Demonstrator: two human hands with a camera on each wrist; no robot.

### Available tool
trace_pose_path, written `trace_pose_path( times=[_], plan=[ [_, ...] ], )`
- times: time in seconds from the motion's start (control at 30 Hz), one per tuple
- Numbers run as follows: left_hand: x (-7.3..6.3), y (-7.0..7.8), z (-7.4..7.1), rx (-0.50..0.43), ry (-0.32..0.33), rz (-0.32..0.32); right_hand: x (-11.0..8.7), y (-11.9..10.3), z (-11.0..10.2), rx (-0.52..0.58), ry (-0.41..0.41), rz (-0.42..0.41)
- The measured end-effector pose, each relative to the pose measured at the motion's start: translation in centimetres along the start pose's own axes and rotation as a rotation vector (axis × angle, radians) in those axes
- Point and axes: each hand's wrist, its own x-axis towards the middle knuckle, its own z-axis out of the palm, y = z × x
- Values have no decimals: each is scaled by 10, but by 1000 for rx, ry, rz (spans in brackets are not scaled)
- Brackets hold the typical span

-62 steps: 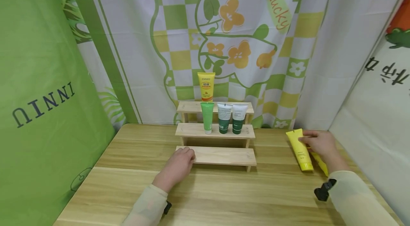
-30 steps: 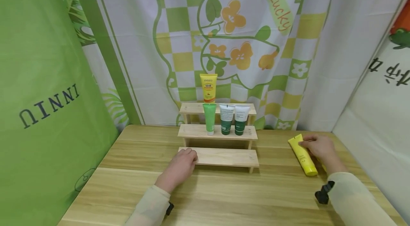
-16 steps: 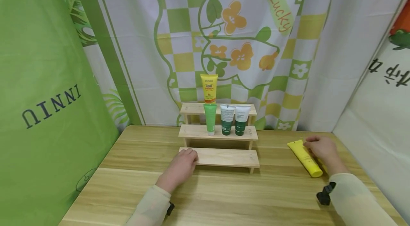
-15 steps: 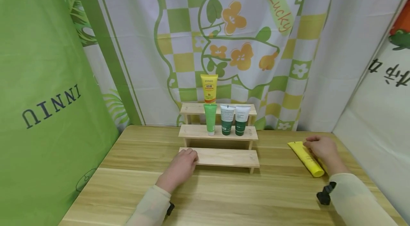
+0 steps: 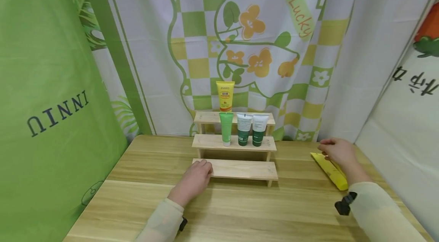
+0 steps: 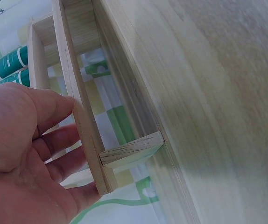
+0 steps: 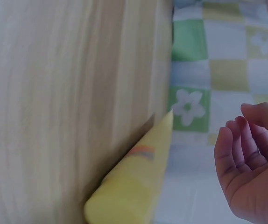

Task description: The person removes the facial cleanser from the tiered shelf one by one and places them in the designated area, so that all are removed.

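My left hand (image 5: 193,179) grips the left end of the lowest step of a wooden display stand (image 5: 240,169). In the left wrist view, thumb and fingers bend onto that board (image 6: 80,107). A yellow squeeze tube (image 5: 330,173) lies on the table at the right. Just over its flat end hovers my right hand (image 5: 341,156), with loosely bent fingers and nothing in them. The right wrist view shows the hand (image 7: 255,163) apart from the tube (image 7: 129,191). Part of the tube is hidden behind the hand in the head view.
A yellow tube (image 5: 225,97) stands on the stand's top step. On the middle step stand a green tube (image 5: 226,128) and two white-and-green tubes (image 5: 244,129). Behind the wooden table (image 5: 154,158) hangs a patterned curtain (image 5: 195,44); a green cloth (image 5: 51,82) hangs at left.
My right hand has lowered the yellow tube flat onto the table, let it go and lifted slightly away. A second yellow tube seen beneath it earlier is no longer visible. My left hand stays put.
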Motion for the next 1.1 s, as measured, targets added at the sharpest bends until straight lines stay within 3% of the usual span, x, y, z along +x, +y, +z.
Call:
trace_pose_path(
  times=[0.33, 0.63, 0.87, 1.1],
  plan=[
    [-1, 0, 0, 19, -1, -6, 2, -41, 12, 12, 0, -108],
    [-2, -3, 0, 29, -8, -13, 9, -93, 13, 17, 2, -187],
    [-3, 1, -2, 25, -8, -13, 12, -145, 27, 72, 21, -214],
    [-2, 4, -4, 15, -11, -20, 7, -204, 53, 152, -11, -323]
  ],
)
